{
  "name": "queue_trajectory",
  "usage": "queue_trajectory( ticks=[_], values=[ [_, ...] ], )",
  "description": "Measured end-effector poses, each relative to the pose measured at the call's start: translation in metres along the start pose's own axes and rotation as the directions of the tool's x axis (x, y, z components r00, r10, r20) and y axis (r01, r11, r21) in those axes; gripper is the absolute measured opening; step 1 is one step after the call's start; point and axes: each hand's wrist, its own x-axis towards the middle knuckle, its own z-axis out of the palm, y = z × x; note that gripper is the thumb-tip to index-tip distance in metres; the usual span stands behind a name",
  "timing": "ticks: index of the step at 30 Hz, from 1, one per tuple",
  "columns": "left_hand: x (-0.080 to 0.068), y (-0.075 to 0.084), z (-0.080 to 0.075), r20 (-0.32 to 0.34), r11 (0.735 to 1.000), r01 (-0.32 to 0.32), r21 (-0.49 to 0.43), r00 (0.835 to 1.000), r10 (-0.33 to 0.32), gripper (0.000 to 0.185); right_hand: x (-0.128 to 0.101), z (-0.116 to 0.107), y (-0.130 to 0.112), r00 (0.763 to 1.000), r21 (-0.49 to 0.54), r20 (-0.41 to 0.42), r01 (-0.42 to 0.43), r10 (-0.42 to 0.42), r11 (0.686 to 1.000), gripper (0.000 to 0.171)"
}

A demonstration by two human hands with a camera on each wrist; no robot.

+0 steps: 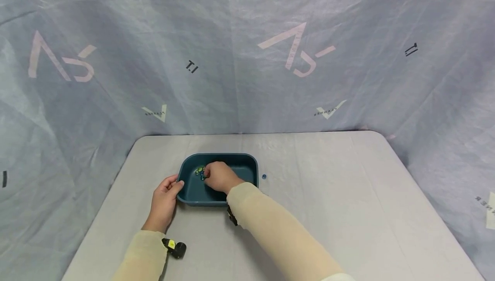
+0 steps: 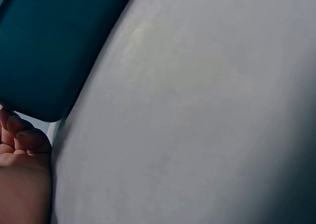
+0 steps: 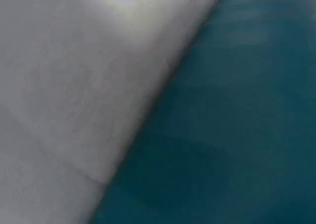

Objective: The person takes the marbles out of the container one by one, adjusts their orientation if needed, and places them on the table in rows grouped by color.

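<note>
A dark teal tray (image 1: 247, 167) sits on the grey table (image 1: 348, 195). Several small green and blue beads (image 1: 199, 171) lie in its far left corner. My right hand (image 1: 207, 173) reaches into the tray with its fingers curled down and pinches at the beads; the fingertips are hidden. My left hand (image 1: 175, 183) grips the tray's left rim, thumb on the edge. In the left wrist view its fingers (image 2: 22, 137) lie against the tray's outer wall (image 2: 44, 46). The right wrist view shows only blurred tray (image 3: 237, 125) and table (image 3: 74, 85).
One blue bead (image 1: 264, 176) lies on the table just right of the tray. Wrinkled grey cloth (image 1: 247, 57) with printed marks hangs behind the table and at both sides. A black wrist camera (image 1: 176, 248) sits on my left sleeve.
</note>
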Motion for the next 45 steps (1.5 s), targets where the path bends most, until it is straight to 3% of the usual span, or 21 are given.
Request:
queue_trajectory(
  ticks=[8, 12, 18, 35, 45],
  values=[
    [0.000, -0.001, 0.000, -0.011, 1.000, -0.013, 0.002, 1.000, 0.013, 0.037, 0.003, 0.001, -0.002, 1.000, -0.041, 0.007, -0.010, 0.010, 0.999, 0.012],
    [0.000, -0.001, 0.002, -0.016, 1.000, -0.016, 0.000, 1.000, 0.016, 0.036, 0.005, 0.001, 0.000, 1.000, -0.046, -0.009, -0.011, 0.011, 0.999, 0.004],
    [-0.001, 0.000, 0.003, -0.011, 1.000, -0.014, -0.010, 1.000, 0.014, 0.035, 0.007, 0.002, 0.002, 1.000, -0.052, -0.004, -0.004, 0.004, 0.999, 0.013],
    [-0.001, -0.002, 0.002, 0.001, 1.000, -0.008, -0.003, 1.000, 0.008, 0.038, 0.009, -0.001, 0.001, 0.999, -0.037, 0.035, 0.017, -0.016, 0.999, 0.012],
    [0.002, -0.004, 0.000, 0.015, 1.000, 0.002, -0.002, 1.000, -0.002, 0.040, -0.006, -0.016, -0.016, 0.999, 0.128, 0.023, 0.038, -0.042, 0.991, 0.009]
  ],
)
